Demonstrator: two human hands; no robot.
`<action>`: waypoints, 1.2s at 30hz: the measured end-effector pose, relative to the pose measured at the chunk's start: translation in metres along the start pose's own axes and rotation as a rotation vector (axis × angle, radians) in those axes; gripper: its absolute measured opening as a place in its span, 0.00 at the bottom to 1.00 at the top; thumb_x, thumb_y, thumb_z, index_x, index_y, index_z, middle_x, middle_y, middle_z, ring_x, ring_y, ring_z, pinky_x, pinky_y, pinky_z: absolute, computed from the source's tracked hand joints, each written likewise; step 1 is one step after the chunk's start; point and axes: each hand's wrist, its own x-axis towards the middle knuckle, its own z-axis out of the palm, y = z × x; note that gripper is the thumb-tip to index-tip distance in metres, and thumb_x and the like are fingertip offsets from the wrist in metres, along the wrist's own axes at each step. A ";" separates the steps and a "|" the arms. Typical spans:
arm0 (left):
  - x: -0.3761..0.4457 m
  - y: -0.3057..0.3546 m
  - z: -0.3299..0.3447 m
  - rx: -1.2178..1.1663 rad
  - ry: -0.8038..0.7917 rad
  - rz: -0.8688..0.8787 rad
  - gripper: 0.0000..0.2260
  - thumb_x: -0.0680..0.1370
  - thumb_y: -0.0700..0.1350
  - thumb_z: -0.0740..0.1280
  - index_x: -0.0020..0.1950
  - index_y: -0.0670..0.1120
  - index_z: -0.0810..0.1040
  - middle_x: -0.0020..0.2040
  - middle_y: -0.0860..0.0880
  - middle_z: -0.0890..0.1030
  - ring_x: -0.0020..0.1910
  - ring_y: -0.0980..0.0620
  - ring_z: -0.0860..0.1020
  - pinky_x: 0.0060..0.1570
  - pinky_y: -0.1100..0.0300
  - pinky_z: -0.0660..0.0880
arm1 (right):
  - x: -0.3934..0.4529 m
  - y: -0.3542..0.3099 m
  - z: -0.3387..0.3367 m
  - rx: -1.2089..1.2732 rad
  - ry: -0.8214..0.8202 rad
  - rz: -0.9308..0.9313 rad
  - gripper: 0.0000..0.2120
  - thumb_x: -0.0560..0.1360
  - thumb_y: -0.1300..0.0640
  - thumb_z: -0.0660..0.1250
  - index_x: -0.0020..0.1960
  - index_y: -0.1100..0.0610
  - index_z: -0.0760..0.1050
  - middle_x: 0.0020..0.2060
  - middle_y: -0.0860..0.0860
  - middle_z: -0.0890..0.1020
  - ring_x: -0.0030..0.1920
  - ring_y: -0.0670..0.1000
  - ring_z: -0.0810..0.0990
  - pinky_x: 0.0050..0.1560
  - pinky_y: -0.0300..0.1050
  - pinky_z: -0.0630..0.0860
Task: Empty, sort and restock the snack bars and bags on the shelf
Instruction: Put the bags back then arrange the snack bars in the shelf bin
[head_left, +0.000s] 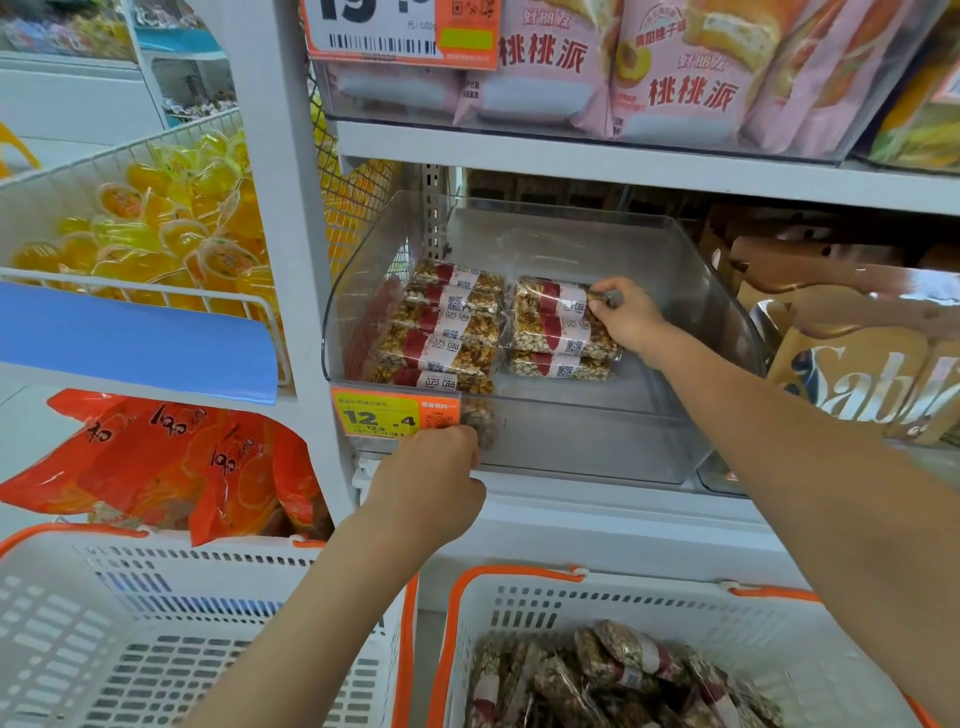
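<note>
Bright even light, glare on clear bin (691, 291), perhaps wide-angle edge bending

Clear shelf bin (691, 291) part-stocked with nut bars.
Right hand (626, 314) grips the end of the top nut bar (553, 296) in the right stack; left hand (434, 483) holds the bin's front edge beside the price tag (396, 414). White basket (524, 603) below holds more bars.

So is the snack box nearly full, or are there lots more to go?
Not nearly. Two rows of snack bars already lie in the clear bin, filling only its left part. The right hand is setting a bar on the second row, while the left hand grips the bin's front by the price tag. More bars wait in the right basket.
</note>
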 end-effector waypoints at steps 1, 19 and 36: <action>0.001 -0.001 0.000 -0.009 0.003 -0.001 0.10 0.76 0.40 0.63 0.57 0.45 0.76 0.55 0.47 0.78 0.55 0.47 0.75 0.52 0.53 0.75 | 0.000 0.000 0.000 0.055 0.012 0.027 0.11 0.81 0.59 0.60 0.62 0.55 0.72 0.60 0.57 0.76 0.57 0.56 0.77 0.53 0.46 0.76; -0.002 0.000 -0.001 0.003 0.009 0.000 0.12 0.76 0.40 0.63 0.59 0.46 0.75 0.55 0.47 0.78 0.56 0.47 0.74 0.51 0.54 0.75 | 0.003 0.000 0.002 0.269 0.073 0.192 0.03 0.77 0.58 0.63 0.46 0.52 0.71 0.47 0.53 0.78 0.48 0.52 0.77 0.43 0.42 0.74; -0.001 -0.001 -0.003 0.002 -0.013 0.015 0.11 0.76 0.40 0.64 0.58 0.45 0.75 0.54 0.46 0.79 0.53 0.46 0.75 0.50 0.52 0.76 | -0.028 -0.017 -0.021 -0.193 -0.003 -0.348 0.09 0.78 0.50 0.64 0.57 0.50 0.76 0.56 0.51 0.78 0.53 0.49 0.77 0.50 0.45 0.75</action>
